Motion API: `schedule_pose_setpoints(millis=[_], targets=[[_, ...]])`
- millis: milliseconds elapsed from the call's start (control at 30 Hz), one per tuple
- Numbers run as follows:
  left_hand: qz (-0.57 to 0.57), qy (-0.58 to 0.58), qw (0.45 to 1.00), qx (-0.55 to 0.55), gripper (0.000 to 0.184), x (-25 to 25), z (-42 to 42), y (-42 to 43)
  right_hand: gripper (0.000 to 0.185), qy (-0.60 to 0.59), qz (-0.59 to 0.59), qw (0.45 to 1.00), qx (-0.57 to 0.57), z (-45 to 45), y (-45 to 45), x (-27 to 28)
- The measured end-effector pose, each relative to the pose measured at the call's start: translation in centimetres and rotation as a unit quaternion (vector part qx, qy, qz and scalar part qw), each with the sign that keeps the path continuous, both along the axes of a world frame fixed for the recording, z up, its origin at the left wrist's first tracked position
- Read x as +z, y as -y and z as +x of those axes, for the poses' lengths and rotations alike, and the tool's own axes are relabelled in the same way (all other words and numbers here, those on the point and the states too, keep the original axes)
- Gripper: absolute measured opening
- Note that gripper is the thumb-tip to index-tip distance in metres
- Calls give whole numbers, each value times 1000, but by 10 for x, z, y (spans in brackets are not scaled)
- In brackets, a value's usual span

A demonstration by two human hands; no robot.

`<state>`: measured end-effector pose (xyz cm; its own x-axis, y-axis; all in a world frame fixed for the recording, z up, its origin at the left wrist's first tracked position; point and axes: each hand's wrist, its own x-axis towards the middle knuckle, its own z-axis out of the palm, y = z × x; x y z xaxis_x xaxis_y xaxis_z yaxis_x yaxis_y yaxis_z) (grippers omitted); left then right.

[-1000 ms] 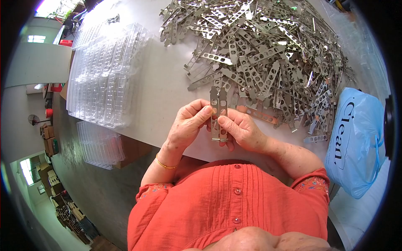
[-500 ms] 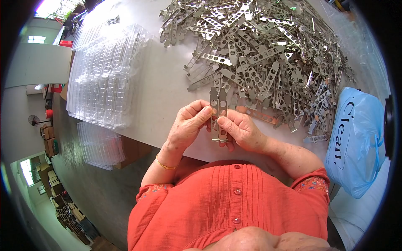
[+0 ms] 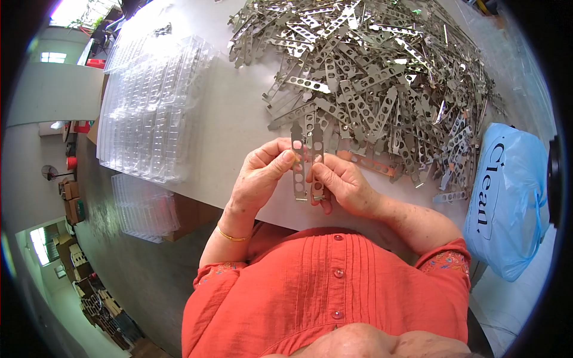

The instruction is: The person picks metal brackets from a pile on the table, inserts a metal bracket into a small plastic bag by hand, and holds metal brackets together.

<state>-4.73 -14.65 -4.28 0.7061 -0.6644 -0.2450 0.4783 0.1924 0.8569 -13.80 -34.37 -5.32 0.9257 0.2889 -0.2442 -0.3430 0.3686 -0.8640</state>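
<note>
My left hand (image 3: 267, 169) pinches a flat metal bracket (image 3: 299, 184) with round holes, held upright between thumb and fingers. A second perforated bracket (image 3: 318, 143) is gripped by my right hand (image 3: 341, 182), close beside the first with a narrow gap between them. Whether more than one piece sits in the right hand cannot be made out. Both hands are over the table's near edge, just below a large heap of similar metal brackets (image 3: 364, 77).
Stacked clear plastic trays (image 3: 146, 113) stand on the table (image 3: 230, 131) to the left. More clear trays (image 3: 143, 206) sit lower, by a cardboard box (image 3: 194, 218). A blue plastic bag (image 3: 507, 203) lies at the right. Clear plastic sheeting covers the far right.
The brackets, held together before, are now apart. My left hand has shifted slightly left with one, while my right hand keeps the other nearly in place.
</note>
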Motion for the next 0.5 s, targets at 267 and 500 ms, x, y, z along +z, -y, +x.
schedule_pose_setpoints(millis=[267, 500], targets=[[52, 57, 996, -41, 20, 5, -7, 7, 35, 51, -45, 998, 1, -1, -3, -6], [56, 84, 995, -26, 20, 13, -11, 6, 34, 61, -52, 996, 29, 0, -3, -4]])
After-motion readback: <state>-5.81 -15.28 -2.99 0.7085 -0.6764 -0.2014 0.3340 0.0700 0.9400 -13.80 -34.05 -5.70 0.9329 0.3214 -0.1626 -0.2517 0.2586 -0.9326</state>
